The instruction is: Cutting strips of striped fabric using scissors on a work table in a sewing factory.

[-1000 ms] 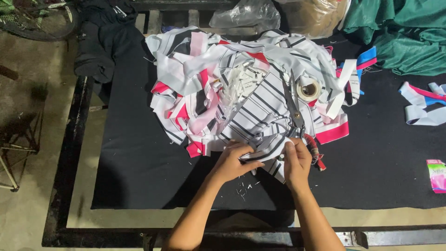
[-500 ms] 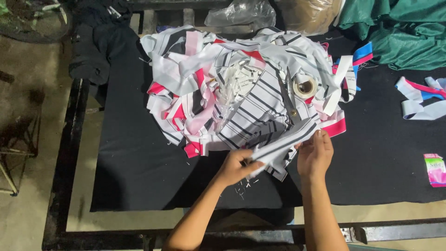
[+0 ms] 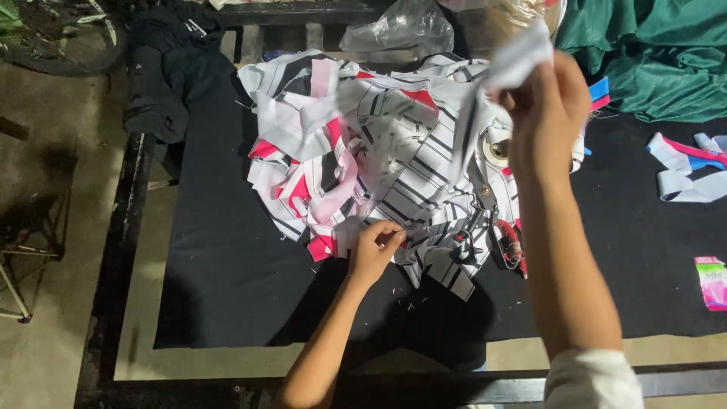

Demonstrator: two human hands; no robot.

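Bottom edge of the frame: the dark table frame point(image 3: 121, 250) runs up the left side and across the bottom, with a tan board under a black cloth point(image 3: 227, 280) that covers most of the work surface.

Lower centre: your left hand point(image 3: 372, 250) rests on the near edge of the fabric pile point(image 3: 379, 151), fingers curled in narrow and pinching the near end of a white strip point(image 3: 424, 163). Small white thread bits lie scattered on the black cloth just in front of that hand.

Right of centre, raised high: your right hand point(image 3: 547, 113) is lifted toward the upper part of the frame, fingers closed on the far end of the same white strip, which blurs with motion. The strip stretches from the lower hand up to the raised one, over the pile.

Middle of the frame: the pile is a heap of white, black-striped and pink-red cut pieces. Red-handled scissors point(image 3: 511, 244) lie at its lower right edge, just beside your right forearm. A tape roll point(image 3: 496, 150) sits partly hidden behind the same arm.

Right edge: a small pink packet point(image 3: 712, 282) on the black cloth; above it, loose blue, white and pink strips point(image 3: 685, 167).

Far top: green fabric point(image 3: 651, 53) at upper right, a clear plastic bag point(image 3: 397, 30) at top centre, dark clothing point(image 3: 163, 76) at upper left.
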